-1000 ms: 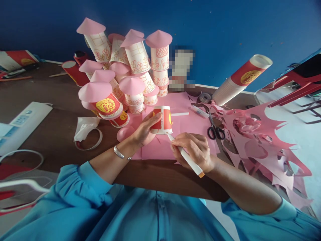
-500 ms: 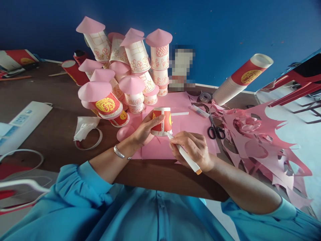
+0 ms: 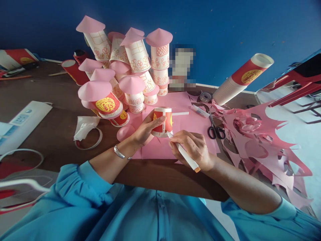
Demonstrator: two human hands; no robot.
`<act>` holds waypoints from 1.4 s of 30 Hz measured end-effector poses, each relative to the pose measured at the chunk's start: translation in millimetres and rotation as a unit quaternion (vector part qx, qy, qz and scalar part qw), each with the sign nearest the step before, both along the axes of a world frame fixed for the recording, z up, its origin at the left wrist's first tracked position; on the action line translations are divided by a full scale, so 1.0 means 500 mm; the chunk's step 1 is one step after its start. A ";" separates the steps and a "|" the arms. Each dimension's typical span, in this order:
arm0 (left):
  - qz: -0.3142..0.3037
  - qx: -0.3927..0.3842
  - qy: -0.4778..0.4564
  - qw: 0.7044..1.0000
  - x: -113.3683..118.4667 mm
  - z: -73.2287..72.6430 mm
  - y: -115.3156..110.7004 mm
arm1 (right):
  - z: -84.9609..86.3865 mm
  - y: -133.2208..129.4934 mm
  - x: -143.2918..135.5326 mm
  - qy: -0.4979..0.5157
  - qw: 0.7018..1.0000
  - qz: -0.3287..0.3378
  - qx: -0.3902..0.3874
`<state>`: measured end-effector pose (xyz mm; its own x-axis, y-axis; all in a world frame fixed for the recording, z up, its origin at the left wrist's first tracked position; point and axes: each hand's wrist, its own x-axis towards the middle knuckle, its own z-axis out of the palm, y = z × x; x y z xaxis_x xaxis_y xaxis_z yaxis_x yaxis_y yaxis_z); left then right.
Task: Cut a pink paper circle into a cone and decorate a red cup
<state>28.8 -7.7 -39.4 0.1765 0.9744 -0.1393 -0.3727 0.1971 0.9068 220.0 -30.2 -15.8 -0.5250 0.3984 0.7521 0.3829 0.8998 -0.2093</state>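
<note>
My left hand (image 3: 146, 130) grips a red and white paper cup (image 3: 168, 124) from its left side, thumb across the front. The cup is above pink paper sheets (image 3: 183, 98). A white marker (image 3: 187, 157) with an orange end is held in my right hand (image 3: 192, 149). Its tip meets the cup near the lower rim. Behind and to the left rise several stacked cups with pink cone tops (image 3: 159, 37), many bearing drawn flowers.
Scissors (image 3: 216, 131), a glue stick (image 3: 200, 111) and a tape roll (image 3: 205, 97) lie right of the sheets, beside pink scraps (image 3: 255, 148). A tall cup stack (image 3: 230, 87) leans behind. A larger tape roll (image 3: 88, 144) and power strip (image 3: 22, 124) lie left.
The cup in my left hand has shifted very slightly right and turned a little. The marker's rear end has moved slightly left and up. Both hands keep their grips.
</note>
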 end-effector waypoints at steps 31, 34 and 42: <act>-0.017 0.017 -0.040 0.999 -0.005 -0.011 0.002 | 0.001 -0.001 0.003 0.002 1.000 0.003 -0.021; -0.015 0.011 -0.029 0.999 -0.005 -0.010 0.002 | 0.001 0.000 0.002 -0.003 1.000 0.001 -0.018; -0.020 0.010 -0.040 0.999 -0.003 -0.008 0.003 | 0.001 0.003 0.001 0.014 1.000 0.007 -0.019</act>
